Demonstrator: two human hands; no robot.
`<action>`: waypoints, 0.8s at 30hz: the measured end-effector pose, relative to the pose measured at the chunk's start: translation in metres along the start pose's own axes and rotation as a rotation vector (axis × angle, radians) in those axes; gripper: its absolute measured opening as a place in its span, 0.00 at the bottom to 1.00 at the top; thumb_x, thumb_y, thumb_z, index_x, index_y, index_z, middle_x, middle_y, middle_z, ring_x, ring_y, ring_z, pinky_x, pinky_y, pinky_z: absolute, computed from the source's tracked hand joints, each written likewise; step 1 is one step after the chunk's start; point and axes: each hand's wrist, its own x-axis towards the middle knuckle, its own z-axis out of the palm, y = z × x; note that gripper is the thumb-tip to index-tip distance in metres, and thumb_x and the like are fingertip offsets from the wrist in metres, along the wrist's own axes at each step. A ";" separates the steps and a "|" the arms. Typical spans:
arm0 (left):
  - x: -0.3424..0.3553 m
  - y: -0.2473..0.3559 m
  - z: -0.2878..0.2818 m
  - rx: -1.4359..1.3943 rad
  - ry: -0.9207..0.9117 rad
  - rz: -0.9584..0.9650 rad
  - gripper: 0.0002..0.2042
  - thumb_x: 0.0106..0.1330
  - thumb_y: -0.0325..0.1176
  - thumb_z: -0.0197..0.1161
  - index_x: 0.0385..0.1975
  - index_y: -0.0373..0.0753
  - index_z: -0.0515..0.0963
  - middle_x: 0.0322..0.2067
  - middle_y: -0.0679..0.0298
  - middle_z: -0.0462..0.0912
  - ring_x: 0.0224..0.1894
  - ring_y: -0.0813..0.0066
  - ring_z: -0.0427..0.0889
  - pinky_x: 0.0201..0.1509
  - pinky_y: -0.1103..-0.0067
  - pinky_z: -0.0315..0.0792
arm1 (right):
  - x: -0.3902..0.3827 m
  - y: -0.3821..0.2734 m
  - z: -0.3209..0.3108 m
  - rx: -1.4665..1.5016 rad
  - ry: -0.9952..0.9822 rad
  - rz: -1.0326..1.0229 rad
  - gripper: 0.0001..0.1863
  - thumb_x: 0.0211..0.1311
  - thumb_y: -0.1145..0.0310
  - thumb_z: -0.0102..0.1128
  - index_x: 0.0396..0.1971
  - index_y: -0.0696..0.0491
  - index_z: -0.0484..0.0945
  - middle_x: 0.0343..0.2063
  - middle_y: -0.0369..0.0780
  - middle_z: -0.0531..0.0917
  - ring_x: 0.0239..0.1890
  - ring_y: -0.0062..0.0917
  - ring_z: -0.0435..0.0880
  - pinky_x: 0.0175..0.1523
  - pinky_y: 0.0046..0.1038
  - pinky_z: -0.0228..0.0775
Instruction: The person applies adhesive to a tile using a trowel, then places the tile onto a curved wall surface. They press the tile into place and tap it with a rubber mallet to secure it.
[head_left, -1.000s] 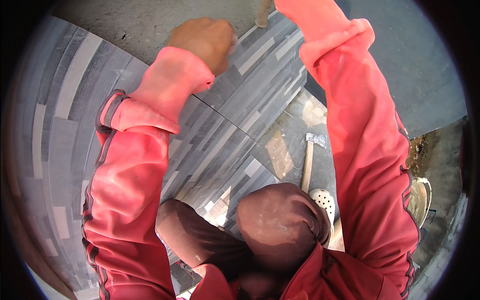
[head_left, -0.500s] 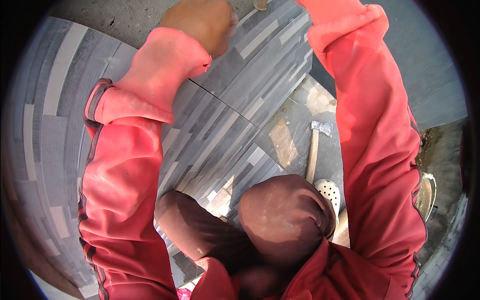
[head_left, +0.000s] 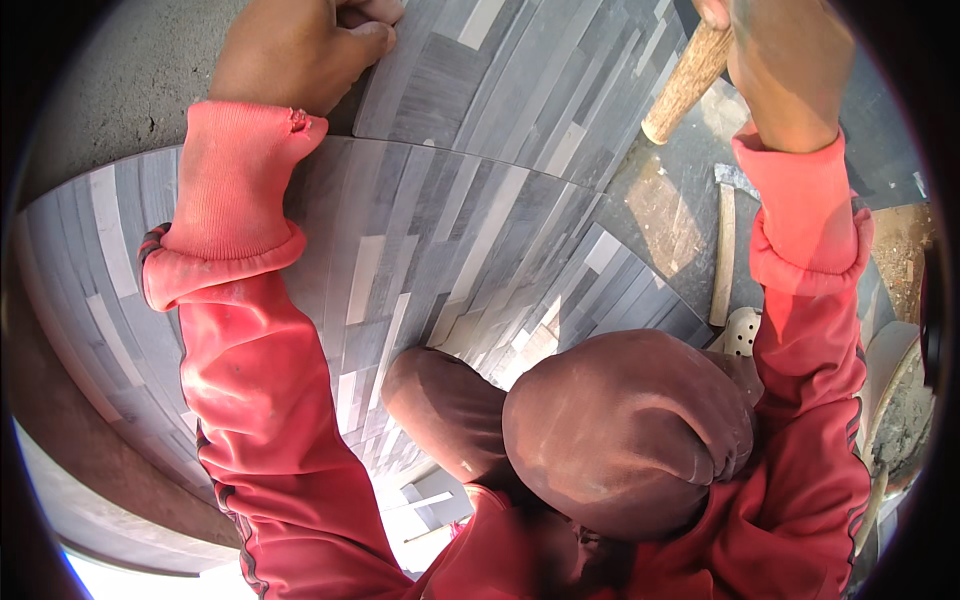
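Observation:
My left hand (head_left: pixel 290 55) is at the upper left, its fingers curled and thumb drawn in, right by the edge of a grey wood-patterned tile (head_left: pixel 520 85). Whatever those fingers hold, if anything, is hidden. Below that tile, a second tile (head_left: pixel 390 230) of the same pattern meets it along a thin seam. At the upper right my right hand (head_left: pixel 790 65) is closed around a wooden-handled tool (head_left: pixel 685 85). Its handle slants down to the left, and the tool's head is out of view.
Rough grey mortar (head_left: pixel 110 95) borders the tiles at the upper left. A hatchet (head_left: pixel 725 240) lies on the grey floor at right, close to a pale perforated clog (head_left: pixel 741 331). A round container with grey mix (head_left: pixel 905 410) stands at the far right. My bent knees (head_left: pixel 630 430) are below.
The view has shifted, and both hands now show more fully. My left hand appears farther left, at the tile edge. The right hand and its wooden handle have come into view at upper right.

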 end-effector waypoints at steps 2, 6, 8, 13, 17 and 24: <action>0.000 0.032 0.005 0.043 0.071 -0.136 0.01 0.55 0.20 0.65 0.26 0.32 0.83 0.22 0.61 0.84 0.27 0.79 0.83 0.34 0.80 0.76 | -0.008 0.018 -0.040 0.009 0.092 0.103 0.07 0.71 0.61 0.56 0.40 0.47 0.74 0.16 0.24 0.64 0.12 0.06 0.58 0.15 0.14 0.48; 0.025 0.032 0.021 0.361 -0.013 -0.045 0.07 0.61 0.25 0.64 0.37 0.35 0.85 0.28 0.66 0.86 0.33 0.76 0.84 0.41 0.78 0.76 | -0.013 0.058 -0.112 -0.018 0.195 0.265 0.05 0.72 0.64 0.55 0.42 0.46 0.74 0.16 0.24 0.65 0.12 0.06 0.58 0.15 0.14 0.48; 0.033 0.027 0.025 0.313 -0.044 -0.068 0.09 0.63 0.27 0.66 0.42 0.33 0.85 0.30 0.68 0.85 0.35 0.82 0.82 0.43 0.82 0.75 | -0.009 0.073 -0.136 0.005 0.167 0.320 0.05 0.72 0.64 0.54 0.42 0.47 0.74 0.16 0.23 0.65 0.12 0.06 0.58 0.15 0.13 0.47; 0.039 0.029 0.036 0.325 -0.074 -0.122 0.10 0.63 0.27 0.67 0.43 0.32 0.84 0.31 0.68 0.85 0.35 0.83 0.81 0.44 0.84 0.74 | -0.018 0.081 -0.138 -0.047 0.139 0.306 0.06 0.73 0.65 0.53 0.44 0.48 0.75 0.17 0.23 0.65 0.12 0.06 0.58 0.16 0.13 0.47; 0.035 0.030 0.039 0.330 -0.041 -0.098 0.10 0.63 0.27 0.67 0.43 0.32 0.84 0.31 0.68 0.85 0.35 0.83 0.81 0.43 0.84 0.74 | -0.009 0.081 -0.136 -0.053 0.047 0.239 0.07 0.72 0.65 0.52 0.44 0.49 0.75 0.18 0.23 0.66 0.14 0.06 0.59 0.17 0.12 0.48; 0.026 0.022 0.014 0.324 -0.011 0.086 0.08 0.62 0.27 0.66 0.39 0.33 0.85 0.29 0.67 0.86 0.33 0.80 0.82 0.40 0.81 0.75 | 0.018 0.038 -0.073 0.096 -0.170 0.175 0.09 0.75 0.66 0.50 0.47 0.52 0.75 0.21 0.26 0.69 0.17 0.09 0.65 0.20 0.13 0.56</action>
